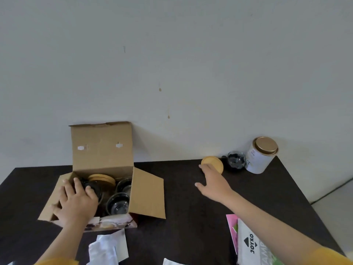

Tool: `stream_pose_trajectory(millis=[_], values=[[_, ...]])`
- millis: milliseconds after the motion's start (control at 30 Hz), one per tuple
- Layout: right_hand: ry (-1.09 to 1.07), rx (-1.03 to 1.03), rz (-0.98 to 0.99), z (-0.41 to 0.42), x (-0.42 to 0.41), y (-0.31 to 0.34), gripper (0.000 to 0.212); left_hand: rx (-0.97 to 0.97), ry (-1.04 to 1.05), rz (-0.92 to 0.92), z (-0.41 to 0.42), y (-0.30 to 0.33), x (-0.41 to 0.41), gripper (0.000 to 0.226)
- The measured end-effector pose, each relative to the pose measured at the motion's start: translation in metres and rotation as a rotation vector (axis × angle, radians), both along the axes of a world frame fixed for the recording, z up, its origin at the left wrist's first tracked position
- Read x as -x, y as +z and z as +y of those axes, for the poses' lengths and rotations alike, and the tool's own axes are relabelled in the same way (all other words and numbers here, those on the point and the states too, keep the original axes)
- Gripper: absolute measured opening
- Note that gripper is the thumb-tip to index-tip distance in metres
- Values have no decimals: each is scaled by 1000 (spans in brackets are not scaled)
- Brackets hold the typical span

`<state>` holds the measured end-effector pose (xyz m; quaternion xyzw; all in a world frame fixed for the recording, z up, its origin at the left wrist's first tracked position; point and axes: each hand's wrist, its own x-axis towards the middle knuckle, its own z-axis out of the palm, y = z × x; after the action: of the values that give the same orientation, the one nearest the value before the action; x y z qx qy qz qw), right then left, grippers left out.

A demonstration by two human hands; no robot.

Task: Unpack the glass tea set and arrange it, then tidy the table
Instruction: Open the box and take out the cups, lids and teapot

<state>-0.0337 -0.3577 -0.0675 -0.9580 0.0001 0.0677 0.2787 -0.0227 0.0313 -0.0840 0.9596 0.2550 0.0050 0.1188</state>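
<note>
An open cardboard box (101,150) stands on the dark table (183,188) at the left, lid flap up against the wall. Inside lie glass cups (118,204), stacked round wooden coasters (102,179) and a dark glass piece. My left hand (76,201) reaches into the box's left side, its fingers closed over that dark glass piece (93,188). My right hand (212,180) stretches to the far right, fingers spread, touching a round wooden coaster (213,164) on the table. A small glass cup (236,160) stands just beyond that coaster.
A white tin with a gold lid (260,154) sits at the back right corner. White wrapping paper (108,249) lies at the near edge. A white printed bag with pink paper (248,245) lies under my right forearm. The table's right edge drops off nearby.
</note>
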Motion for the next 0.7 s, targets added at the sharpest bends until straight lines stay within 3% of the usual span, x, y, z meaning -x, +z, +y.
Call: stream_pose_trajectory(millis=[267, 367, 433, 600, 700], values=[[94, -295, -84, 156, 23, 40, 69, 43, -46, 16, 2, 6, 5, 59], [131, -337, -33, 208, 19, 43, 70, 70, -56, 23, 5, 6, 4, 60], [189, -259, 43, 236, 13, 39, 69, 85, -67, 27, 8, 6, 4, 60], [258, 236, 241, 278, -5, 37, 49, 153, -105, 52, 14, 8, 3, 61], [286, 373, 327, 290, -11, 40, 22, 187, -130, 73, 18, 9, 2, 62]])
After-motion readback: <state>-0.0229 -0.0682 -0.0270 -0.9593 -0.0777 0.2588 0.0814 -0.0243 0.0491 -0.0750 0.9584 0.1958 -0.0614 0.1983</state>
